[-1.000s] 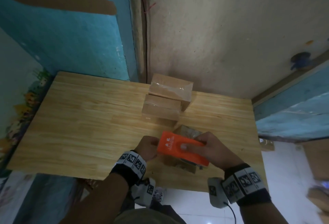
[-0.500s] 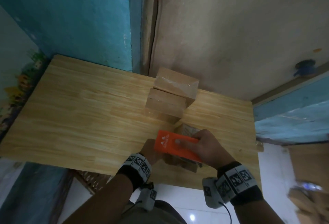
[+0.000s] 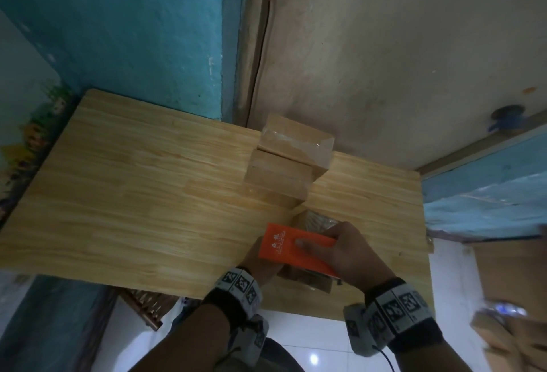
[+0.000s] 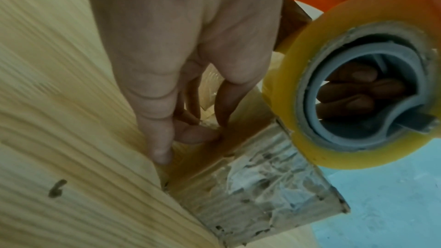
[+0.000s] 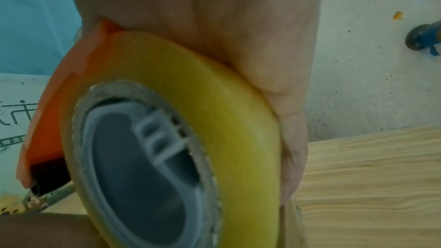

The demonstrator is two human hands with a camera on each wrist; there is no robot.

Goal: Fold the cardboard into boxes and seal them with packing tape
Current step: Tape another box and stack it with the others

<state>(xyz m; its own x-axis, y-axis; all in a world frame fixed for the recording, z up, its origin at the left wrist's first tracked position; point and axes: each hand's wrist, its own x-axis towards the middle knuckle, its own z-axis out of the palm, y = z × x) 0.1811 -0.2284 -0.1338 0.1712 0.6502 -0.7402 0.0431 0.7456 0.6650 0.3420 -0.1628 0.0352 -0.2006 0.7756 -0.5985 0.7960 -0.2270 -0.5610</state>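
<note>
A small cardboard box (image 3: 316, 221) lies near the wooden table's front right edge, its top shiny with tape. My right hand (image 3: 352, 250) grips an orange tape dispenser (image 3: 293, 246) and holds it down on the box top. The yellow tape roll (image 5: 238, 101) fills the right wrist view under my palm (image 5: 214, 16). My left hand (image 3: 260, 259) holds the box at its left side. In the left wrist view its fingers (image 4: 157, 139) point down along the box (image 4: 250, 186), whose near end has torn paper. The roll (image 4: 286, 91) hangs just above that box.
Two sealed cardboard boxes (image 3: 296, 143) (image 3: 278, 179) sit one in front of the other at the table's (image 3: 133, 194) back, against the wall. More cardboard (image 3: 509, 268) stands on the floor to the right. The left half of the tabletop is bare wood.
Both hands and the dispenser stay on the small box. The head view has tilted upward, so the table and boxes sit lower in the picture.
</note>
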